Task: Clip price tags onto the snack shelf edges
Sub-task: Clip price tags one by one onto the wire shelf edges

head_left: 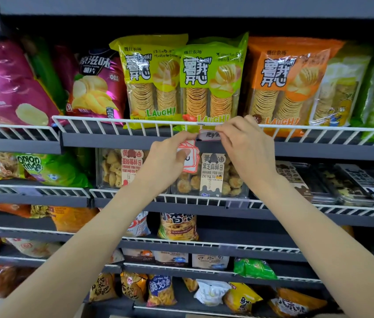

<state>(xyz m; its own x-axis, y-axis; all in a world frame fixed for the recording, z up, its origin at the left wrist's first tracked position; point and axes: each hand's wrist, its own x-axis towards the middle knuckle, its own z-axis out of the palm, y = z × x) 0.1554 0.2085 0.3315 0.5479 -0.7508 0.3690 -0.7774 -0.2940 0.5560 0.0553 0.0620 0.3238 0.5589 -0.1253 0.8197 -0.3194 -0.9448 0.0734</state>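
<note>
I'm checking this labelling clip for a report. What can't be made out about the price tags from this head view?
- Price tag at the wire rail: its writing is blurred and partly covered by the right hand.
- Spare tags: mostly hidden by the left hand, so their count and print are unreadable.
- The clip's seating on the rail: hidden behind both hands' fingers.

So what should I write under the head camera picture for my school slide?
Both hands, left and right, fit a price tag on the snack shelf edge; spare tags wait in the left.
</note>
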